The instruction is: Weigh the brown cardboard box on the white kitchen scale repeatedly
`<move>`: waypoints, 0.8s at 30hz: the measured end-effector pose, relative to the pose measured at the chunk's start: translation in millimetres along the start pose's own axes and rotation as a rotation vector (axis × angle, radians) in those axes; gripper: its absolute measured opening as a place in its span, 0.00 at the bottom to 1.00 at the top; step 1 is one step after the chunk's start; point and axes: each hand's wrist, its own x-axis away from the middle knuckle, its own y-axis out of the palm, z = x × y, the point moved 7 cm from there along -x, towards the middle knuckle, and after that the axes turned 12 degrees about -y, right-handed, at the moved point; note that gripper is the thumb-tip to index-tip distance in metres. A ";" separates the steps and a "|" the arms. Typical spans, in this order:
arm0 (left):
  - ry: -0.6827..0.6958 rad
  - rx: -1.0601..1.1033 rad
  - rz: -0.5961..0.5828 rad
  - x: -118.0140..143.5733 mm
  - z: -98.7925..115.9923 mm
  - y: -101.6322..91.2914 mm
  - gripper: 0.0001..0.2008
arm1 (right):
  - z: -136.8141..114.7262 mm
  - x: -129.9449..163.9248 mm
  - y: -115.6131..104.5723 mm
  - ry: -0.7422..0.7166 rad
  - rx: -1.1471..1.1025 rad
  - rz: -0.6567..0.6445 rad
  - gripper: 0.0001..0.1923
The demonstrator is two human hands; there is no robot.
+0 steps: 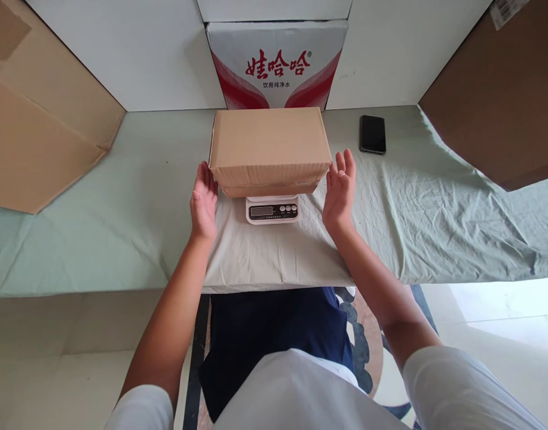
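Observation:
A closed brown cardboard box point(270, 140) rests on a small white kitchen scale point(272, 211), covering most of its weighing platform. The scale's dark front panel, with a small display and several round buttons, shows below the box's near edge; no reading can be made out. My left hand point(204, 200) is beside the box's left near corner, palm inward and fingers stretched out. At the right near corner, my right hand point(340, 190) is held upright with its fingers extended and slightly apart. Both hands are close to the box's sides; whether they touch it I cannot tell.
A black phone point(372, 134) lies on the pale green tablecloth point(166, 239) to the right. Behind the brown box stands a white and red printed carton point(276, 65). Large cardboard pieces flank the table at the left point(45, 119) and right point(502, 95).

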 end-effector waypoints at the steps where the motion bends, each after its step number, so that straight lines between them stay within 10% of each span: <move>1: -0.001 -0.009 -0.003 -0.3 -0.2 -0.2 0.46 | 0.8 0.6 0.7 0.002 -0.007 0.003 0.41; 24: 0.018 -0.023 -0.027 2.1 1.6 2.4 0.43 | 9.7 3.9 5.9 0.044 -0.053 -0.042 0.38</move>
